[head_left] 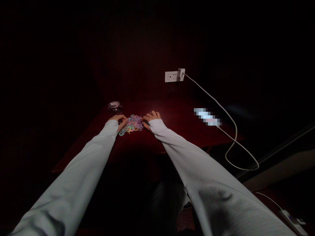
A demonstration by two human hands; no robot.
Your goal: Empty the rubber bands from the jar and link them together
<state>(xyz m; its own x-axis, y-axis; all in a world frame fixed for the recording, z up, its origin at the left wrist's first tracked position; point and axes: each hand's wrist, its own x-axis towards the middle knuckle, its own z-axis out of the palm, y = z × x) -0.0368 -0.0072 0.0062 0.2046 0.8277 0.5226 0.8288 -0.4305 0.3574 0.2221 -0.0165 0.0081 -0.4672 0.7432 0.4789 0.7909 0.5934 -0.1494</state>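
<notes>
A small heap of colourful loops that look like hair ties (135, 123), in purple, pink, green and yellow, lies on the dark red table (179, 126). At the heap's left edge rests my left hand (118, 120), its fingers bent and the thumb apart from them. My right hand (150, 118) is cupped against the right edge, fingers curved down towards the table. Both hands touch the heap from its sides, with no loop visibly lifted. Their fingertips are small and dim in this light. Just behind my left hand stands a round, clear container with a lid (114, 105).
A phone-like bright object (207, 117), blurred out, lies on the right of the table. Its white cable (222, 107) hangs in a loop past the table edge and up to a charger (181, 73) in the wall socket (171, 77). A power strip (292, 221) is at lower right.
</notes>
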